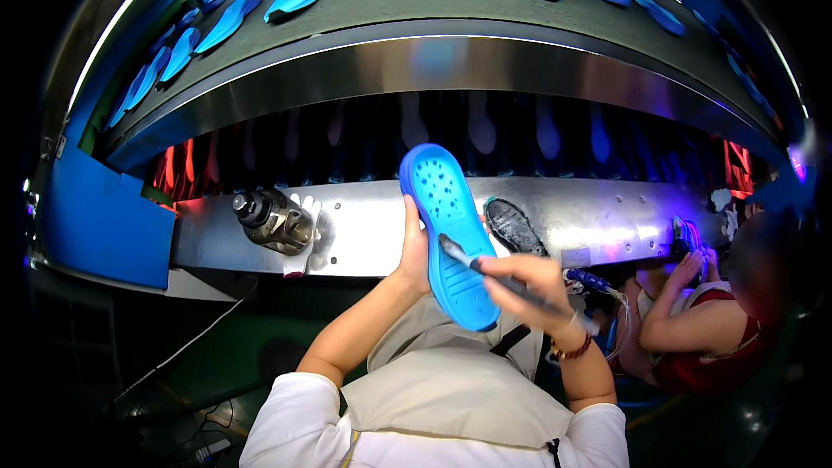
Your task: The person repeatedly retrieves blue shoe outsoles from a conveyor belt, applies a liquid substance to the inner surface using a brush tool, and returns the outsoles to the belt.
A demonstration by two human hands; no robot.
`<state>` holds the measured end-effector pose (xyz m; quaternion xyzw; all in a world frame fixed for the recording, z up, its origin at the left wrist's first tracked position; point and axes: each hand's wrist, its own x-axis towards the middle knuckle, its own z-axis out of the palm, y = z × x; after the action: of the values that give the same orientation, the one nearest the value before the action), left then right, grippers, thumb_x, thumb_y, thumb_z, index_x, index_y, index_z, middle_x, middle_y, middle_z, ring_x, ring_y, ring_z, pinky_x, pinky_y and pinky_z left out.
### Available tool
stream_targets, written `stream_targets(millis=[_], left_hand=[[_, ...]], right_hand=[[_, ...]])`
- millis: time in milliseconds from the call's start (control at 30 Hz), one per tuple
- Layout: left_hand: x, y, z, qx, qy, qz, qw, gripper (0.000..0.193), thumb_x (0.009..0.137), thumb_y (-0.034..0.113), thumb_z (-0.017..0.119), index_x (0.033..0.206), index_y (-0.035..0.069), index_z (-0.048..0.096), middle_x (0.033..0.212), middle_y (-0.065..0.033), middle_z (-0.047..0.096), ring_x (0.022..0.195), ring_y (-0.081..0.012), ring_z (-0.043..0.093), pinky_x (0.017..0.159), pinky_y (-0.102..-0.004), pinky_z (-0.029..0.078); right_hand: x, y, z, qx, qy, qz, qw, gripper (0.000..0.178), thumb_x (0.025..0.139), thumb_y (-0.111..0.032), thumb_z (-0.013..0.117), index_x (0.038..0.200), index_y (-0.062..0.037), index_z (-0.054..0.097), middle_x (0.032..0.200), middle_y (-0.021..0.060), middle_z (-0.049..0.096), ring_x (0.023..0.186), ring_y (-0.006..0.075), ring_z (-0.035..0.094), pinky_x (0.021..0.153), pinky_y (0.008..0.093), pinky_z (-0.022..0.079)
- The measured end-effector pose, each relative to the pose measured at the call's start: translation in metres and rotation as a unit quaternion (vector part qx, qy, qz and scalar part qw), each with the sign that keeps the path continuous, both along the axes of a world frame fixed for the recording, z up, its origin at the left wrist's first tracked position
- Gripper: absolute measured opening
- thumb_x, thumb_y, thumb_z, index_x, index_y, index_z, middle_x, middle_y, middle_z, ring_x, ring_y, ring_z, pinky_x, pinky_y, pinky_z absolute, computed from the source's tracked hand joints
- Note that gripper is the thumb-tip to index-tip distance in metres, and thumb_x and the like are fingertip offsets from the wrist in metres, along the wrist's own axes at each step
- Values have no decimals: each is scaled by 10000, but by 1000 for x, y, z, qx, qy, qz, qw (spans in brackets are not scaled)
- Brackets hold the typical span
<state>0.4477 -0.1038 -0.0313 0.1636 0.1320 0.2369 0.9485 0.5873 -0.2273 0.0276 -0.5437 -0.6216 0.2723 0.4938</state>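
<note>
Left fingers clasping blue shoe sole, right fingers gripping brush, bristles over sole

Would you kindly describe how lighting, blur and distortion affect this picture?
In the head view: fisheye bowing curves the conveyor's steel edge; glare whitens the metal ledge left of the blue shoe sole; violet light tints its right end; the right hand and brush look slightly motion-blurred; the co-worker's head is blurred out.

A blue panel stands far left, a red-clad co-worker far right.
</note>
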Motion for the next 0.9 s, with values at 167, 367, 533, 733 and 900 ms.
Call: stream_targets(millis=[167,367,533,733,900], left_hand=[[-17,9,23,5,-9,44,999,886,763,780,161,1304,104,349,1066,-174,539,1025,-333,534,888,-530,426],[2,3,38,30,-54,59,996,877,758,784,193,1283,105,371,1030,-161,547,984,-332,543,882,-534,426],[-7,10,50,31,2,126,992,871,750,788,229,1264,100,382,1013,-151,551,940,-322,558,863,-524,443],[-7,24,55,80,-39,70,994,966,699,820,277,1225,23,429,1108,-150,538,1016,-268,547,859,-425,480],[-3,22,76,67,2,99,993,823,805,712,273,1264,42,406,1190,-179,512,1061,-332,533,905,-529,421]], right_hand=[[-3,-18,38,11,-39,164,986,210,675,-26,695,881,-36,658,780,119,665,657,208,662,575,260,515],[-3,-2,35,-34,3,65,997,238,724,-19,683,959,-7,647,884,131,670,744,154,659,657,244,516],[17,-17,33,-82,226,95,966,224,722,17,679,945,11,659,958,132,663,854,192,654,775,270,514],[22,-21,24,-68,111,196,972,221,701,28,694,918,9,661,956,131,662,910,218,639,818,293,495],[19,-11,4,-36,381,83,920,210,731,64,640,938,36,613,1002,196,619,1040,268,559,935,361,416]])
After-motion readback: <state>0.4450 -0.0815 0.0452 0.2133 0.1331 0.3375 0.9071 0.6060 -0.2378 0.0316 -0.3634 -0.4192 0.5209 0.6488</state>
